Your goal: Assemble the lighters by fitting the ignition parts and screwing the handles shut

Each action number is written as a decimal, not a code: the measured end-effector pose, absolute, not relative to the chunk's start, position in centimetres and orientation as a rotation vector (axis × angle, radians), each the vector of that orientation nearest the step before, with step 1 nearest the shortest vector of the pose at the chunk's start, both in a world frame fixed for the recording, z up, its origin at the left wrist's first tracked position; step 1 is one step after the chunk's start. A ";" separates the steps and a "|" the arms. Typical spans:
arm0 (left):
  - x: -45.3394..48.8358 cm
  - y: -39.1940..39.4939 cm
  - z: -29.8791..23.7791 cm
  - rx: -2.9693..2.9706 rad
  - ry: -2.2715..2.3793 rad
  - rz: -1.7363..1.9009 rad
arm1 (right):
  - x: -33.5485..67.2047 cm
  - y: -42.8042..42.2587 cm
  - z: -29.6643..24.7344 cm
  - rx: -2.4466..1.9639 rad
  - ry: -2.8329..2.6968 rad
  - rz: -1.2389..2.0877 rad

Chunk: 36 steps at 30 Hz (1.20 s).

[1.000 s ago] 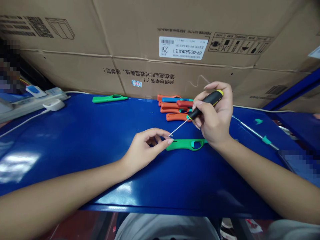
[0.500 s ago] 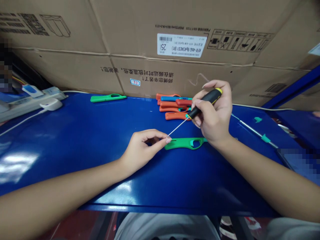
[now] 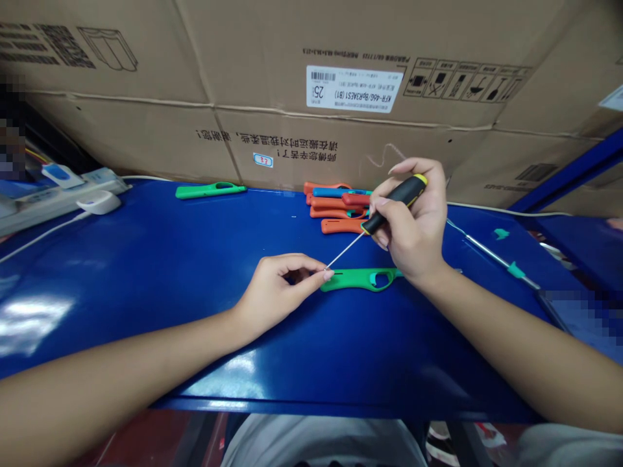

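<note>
A green plastic lighter shell (image 3: 363, 279) lies flat on the blue table (image 3: 160, 272), at the middle. My right hand (image 3: 413, 230) is closed round the black and yellow handle of a screwdriver (image 3: 389, 202), whose thin shaft slants down to the left. The tip meets the pinched fingers of my left hand (image 3: 282, 288) at the shell's left end. Thumb and forefinger of that hand press together on something too small to make out.
A pile of orange, red and blue shells (image 3: 338, 207) lies behind the hands. Another green shell (image 3: 210, 190) lies at the back left. A white power strip (image 3: 58, 194) sits at far left. Cardboard boxes (image 3: 311, 91) wall the back. A metal rod (image 3: 496, 259) lies at right.
My right hand and the screwdriver have shifted slightly left and up. The left hand's pinch has stayed at the tip.
</note>
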<state>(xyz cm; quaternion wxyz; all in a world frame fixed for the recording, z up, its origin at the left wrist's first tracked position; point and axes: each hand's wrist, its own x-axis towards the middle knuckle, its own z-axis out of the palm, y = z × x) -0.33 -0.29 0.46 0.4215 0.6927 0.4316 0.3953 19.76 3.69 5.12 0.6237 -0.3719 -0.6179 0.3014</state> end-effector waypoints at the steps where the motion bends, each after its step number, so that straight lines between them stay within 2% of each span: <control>1: -0.4 -0.3 0.4 1.746 1.080 0.983 | 19.8 3.7 5.2 -0.836 -1.436 0.692; 11: -0.3 -0.2 0.2 1.817 1.064 0.904 | 21.4 3.8 6.5 -0.521 -1.802 1.132; 30: -0.5 -0.1 -0.1 1.890 0.945 0.825 | 21.5 3.2 7.3 -0.440 -1.883 1.084; 36: -0.7 0.0 0.3 2.084 0.935 0.942 | 21.2 3.2 7.2 -0.520 -1.794 0.940</control>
